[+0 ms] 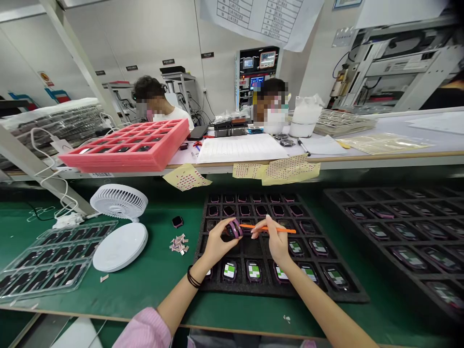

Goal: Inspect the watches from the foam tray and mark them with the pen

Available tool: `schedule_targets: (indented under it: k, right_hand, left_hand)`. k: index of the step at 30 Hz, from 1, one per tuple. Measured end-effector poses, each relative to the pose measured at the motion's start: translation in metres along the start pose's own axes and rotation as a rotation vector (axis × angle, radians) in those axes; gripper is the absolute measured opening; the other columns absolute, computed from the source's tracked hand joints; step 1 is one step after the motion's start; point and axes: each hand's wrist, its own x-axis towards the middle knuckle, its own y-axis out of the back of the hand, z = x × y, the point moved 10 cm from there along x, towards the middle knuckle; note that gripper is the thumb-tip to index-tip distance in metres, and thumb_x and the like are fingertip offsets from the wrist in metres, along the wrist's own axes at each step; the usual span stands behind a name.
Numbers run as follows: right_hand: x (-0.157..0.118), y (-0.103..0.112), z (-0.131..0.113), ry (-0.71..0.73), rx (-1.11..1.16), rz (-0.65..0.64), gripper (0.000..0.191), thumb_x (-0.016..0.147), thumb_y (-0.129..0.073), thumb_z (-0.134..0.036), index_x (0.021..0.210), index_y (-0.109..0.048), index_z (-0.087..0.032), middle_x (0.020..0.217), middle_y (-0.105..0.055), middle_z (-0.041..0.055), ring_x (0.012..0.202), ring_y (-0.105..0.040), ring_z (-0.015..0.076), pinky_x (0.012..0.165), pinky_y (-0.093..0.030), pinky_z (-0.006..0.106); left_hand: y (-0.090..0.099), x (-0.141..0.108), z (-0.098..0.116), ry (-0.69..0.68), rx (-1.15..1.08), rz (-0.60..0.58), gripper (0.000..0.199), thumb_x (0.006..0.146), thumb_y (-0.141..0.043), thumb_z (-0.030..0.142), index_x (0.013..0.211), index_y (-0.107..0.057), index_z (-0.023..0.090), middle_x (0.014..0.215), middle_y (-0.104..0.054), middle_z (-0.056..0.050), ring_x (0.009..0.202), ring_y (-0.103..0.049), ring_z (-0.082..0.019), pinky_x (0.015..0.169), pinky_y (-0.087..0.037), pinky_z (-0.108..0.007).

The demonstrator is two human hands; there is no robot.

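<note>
Nothing legible. Wall chart (250, 19), black wall signs (166, 61), yellow warning sign (45, 78), machine screens (267, 59), and green-and-white watch labels (229, 269): all too small or blurred to read.

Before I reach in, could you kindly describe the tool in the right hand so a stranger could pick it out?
On the green bench mat, find the black tray of watches. Above it, the right hand pinches a thin orange stick, the only orange tool there.
</note>
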Motion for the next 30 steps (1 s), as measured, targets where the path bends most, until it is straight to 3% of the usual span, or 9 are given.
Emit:
schedule_targets:
  k: [7,13,18,30]
  right_hand:
    - [-0.003,-0.003,-0.01,0.094,-0.07,-0.01,0.05,0.094,-0.04,-0.046,0.06,-0.065,-0.018,0.056,-0.065,0.0047,0.048,-0.061,0.0154,0.051,-0.05,0.03]
    - [-0.003,-0.007,-0.004,0.054,-0.012,-0.049,0.046,0.094,-0.042,-0.043,0.064,-0.066,-0.018,0.062,-0.068,0.0047,0.05,-0.063,0.0154,0.053,-0.053,0.031]
    - [-0.006,-0.014,-0.009,0.054,-0.033,-0.101,0.046,0.093,-0.042,-0.046,0.064,-0.066,-0.02,0.061,-0.068,0.0044,0.055,-0.065,0.0169,0.061,-0.055,0.034]
    - [-0.008,-0.016,-0.009,0.094,-0.081,-0.117,0.048,0.095,-0.038,-0.044,0.065,-0.067,-0.02,0.059,-0.066,0.0048,0.053,-0.063,0.0171,0.054,-0.053,0.033]
  left_hand:
    - [0.0,-0.001,0.004,-0.04,0.016,0.004,0.048,0.07,-0.072,0.02,0.116,-0.06,0.018,0.113,-0.067,-0.011,0.102,-0.064,-0.024,0.085,-0.054,-0.037]
    - [0.0,0.002,0.003,-0.015,0.022,0.0,0.047,0.07,-0.072,0.019,0.116,-0.06,0.018,0.113,-0.067,-0.011,0.101,-0.064,-0.023,0.078,-0.056,-0.034]
    - [-0.002,0.002,0.005,-0.02,0.017,-0.025,0.049,0.07,-0.071,0.016,0.117,-0.059,0.019,0.116,-0.066,-0.01,0.105,-0.063,-0.023,0.087,-0.054,-0.036]
    - [-0.006,0.0,0.008,-0.085,0.036,-0.067,0.05,0.071,-0.07,0.014,0.119,-0.058,0.02,0.118,-0.065,-0.009,0.11,-0.061,-0.024,0.097,-0.049,-0.041]
